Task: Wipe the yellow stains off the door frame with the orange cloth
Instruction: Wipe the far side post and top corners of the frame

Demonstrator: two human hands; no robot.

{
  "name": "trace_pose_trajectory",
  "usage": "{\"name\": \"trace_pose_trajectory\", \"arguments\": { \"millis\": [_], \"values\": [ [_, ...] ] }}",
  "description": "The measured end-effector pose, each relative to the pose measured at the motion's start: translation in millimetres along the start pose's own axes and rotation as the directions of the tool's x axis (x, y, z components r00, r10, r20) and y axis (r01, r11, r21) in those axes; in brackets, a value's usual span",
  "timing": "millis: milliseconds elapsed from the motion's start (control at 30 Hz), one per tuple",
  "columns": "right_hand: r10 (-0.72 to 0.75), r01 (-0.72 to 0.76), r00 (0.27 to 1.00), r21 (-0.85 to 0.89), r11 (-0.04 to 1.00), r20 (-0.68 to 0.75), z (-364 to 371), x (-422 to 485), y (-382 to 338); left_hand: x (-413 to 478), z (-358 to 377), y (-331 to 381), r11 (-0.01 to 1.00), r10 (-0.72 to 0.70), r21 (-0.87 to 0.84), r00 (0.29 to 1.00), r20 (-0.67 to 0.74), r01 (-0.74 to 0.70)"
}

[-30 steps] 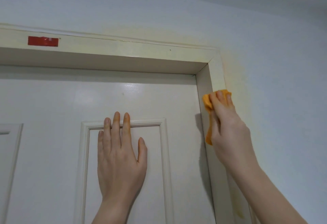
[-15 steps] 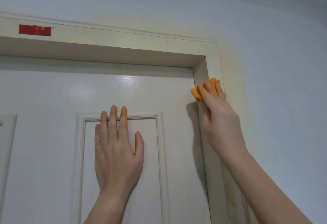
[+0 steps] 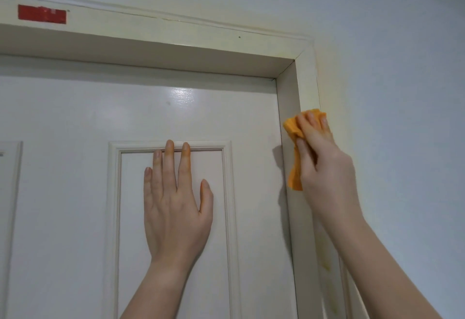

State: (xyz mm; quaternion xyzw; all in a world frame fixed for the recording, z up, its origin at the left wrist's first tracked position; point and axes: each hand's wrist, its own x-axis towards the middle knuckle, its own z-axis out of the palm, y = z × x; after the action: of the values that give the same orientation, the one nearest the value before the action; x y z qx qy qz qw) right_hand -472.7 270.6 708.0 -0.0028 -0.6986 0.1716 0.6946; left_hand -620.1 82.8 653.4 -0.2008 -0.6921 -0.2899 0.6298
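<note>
The cream door frame (image 3: pixel 305 84) runs across the top and down the right side of a white door (image 3: pixel 75 167). My right hand (image 3: pixel 319 157) grips the bunched orange cloth (image 3: pixel 293 130) and presses it against the right upright of the frame, a little below the top corner. A tail of the cloth hangs down beside my palm. Yellow stains (image 3: pixel 327 266) show lower on the same upright, and a faint yellow tint spreads on the wall beside the corner. My left hand (image 3: pixel 176 200) lies flat on the door panel with straight fingers.
A red tape strip (image 3: pixel 42 14) is stuck on the top rail of the frame at the far left. The pale wall (image 3: pixel 402 117) fills the right side. Raised panel mouldings (image 3: pixel 110 193) stand out on the door.
My right hand took the cloth up the upright towards the corner, then slid back down. The left hand has stayed flat on the door. The view shifted slightly.
</note>
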Motion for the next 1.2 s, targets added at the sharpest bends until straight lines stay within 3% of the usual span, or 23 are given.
{"name": "trace_pose_trajectory", "arguments": {
  "millis": [100,233,367,467,633,833,1000,1200],
  "values": [
    [-0.003,0.002,1.000,-0.034,0.999,-0.012,3,-27,4,-2,0,-2,1.000,0.007,0.003,1.000,0.008,-0.007],
    [-0.119,0.123,0.992,-0.110,0.986,0.042,16,-11,1,-4,1,-1,1.000,0.016,0.023,1.000,0.014,-0.016],
    [-0.008,0.009,1.000,0.023,1.000,-0.008,-2,6,1,-4,0,-1,1.000,0.004,0.013,1.000,0.014,-0.004],
    [0.024,-0.024,1.000,0.000,1.000,-0.020,-3,-17,5,-5,0,-1,1.000,0.011,0.019,1.000,0.016,-0.011],
    [-0.122,0.125,0.992,-0.109,0.986,0.039,13,-9,2,-6,0,1,0.999,0.015,0.039,1.000,0.022,-0.015],
    [0.013,-0.010,0.999,0.055,0.998,-0.036,-1,-24,11,-8,-1,2,0.999,0.003,0.036,1.000,0.019,-0.003],
    [-0.138,0.139,0.990,-0.120,0.983,0.015,16,-36,12,-13,-1,3,0.998,0.006,0.061,1.000,0.030,-0.008],
    [0.024,-0.022,0.999,0.089,0.996,-0.026,-6,-24,17,-13,-3,5,0.998,-0.004,0.065,0.999,0.038,0.001]
  ]
}}
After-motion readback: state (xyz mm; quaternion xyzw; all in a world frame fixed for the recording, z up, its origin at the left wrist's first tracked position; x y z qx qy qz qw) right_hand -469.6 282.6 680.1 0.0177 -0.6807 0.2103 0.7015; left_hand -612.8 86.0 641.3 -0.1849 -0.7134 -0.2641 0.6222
